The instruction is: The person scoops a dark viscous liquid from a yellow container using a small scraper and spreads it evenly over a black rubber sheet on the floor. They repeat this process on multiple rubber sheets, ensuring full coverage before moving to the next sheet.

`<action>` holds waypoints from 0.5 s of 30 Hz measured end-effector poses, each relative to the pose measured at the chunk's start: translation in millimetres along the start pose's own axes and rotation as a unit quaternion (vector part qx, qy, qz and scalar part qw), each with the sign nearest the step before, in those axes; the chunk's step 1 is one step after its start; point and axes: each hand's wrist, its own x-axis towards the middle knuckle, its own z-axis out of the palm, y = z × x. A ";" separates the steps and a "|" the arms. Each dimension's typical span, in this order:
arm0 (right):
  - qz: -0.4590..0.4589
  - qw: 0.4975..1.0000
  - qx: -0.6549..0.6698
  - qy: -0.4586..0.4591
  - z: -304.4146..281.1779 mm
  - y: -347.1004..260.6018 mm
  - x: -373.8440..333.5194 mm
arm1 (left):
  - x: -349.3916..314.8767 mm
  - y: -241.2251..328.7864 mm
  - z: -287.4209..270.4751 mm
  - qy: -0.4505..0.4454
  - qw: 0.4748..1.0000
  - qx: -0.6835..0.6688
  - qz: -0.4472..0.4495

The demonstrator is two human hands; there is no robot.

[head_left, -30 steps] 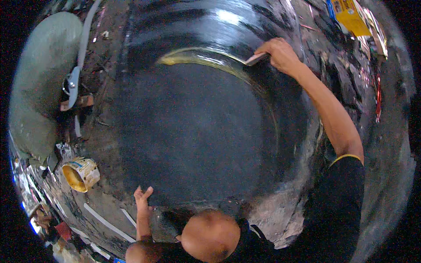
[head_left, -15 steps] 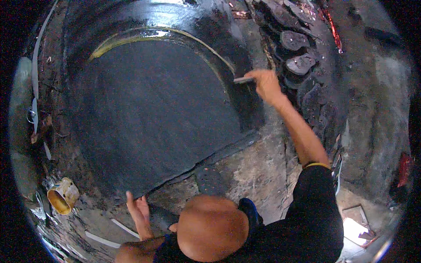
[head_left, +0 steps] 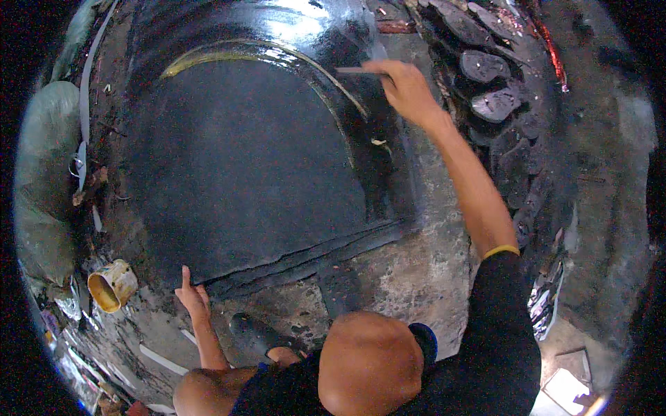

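In my right hand (head_left: 406,87) is a thin flat grey strip (head_left: 354,70), its free end pointing left over wet, shiny black sheeting. My fingers are closed on its other end. Beneath lies a broad black sheet (head_left: 250,166), dull in its middle. A yellowish wet streak (head_left: 229,46) curves across its far part and down the right. A small pale dab (head_left: 378,143) sits near the right edge. My left hand (head_left: 193,297) is at the near left corner of the sheet, index finger stretched out over it; its other fingers are partly hidden.
A stained, tipped pot (head_left: 113,286) stands at the left, near a greenish sack (head_left: 52,187). Dark sole-shaped pieces (head_left: 494,104) lie in a row at the right. My bent knee (head_left: 371,357) is in front of the sheet's near edge.
My right hand has moved up and left with the strip, away from the sheet's right side. My left hand has come up to the sheet's corner. The pale dab now shows on the right.
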 end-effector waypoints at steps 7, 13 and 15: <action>-0.080 0.993 -0.040 -0.081 90.1 -17.3 151.0 | -4.2 0.9 6.0 0.072 0.995 0.035 0.062; -0.074 0.974 -0.005 -0.213 20.7 -36.6 12.7 | -6.4 15.6 -16.4 0.024 0.996 0.071 -0.057; -0.069 0.991 -0.021 -0.115 7.3 -27.6 -65.9 | 2.4 2.5 -20.8 0.007 0.998 0.066 -0.007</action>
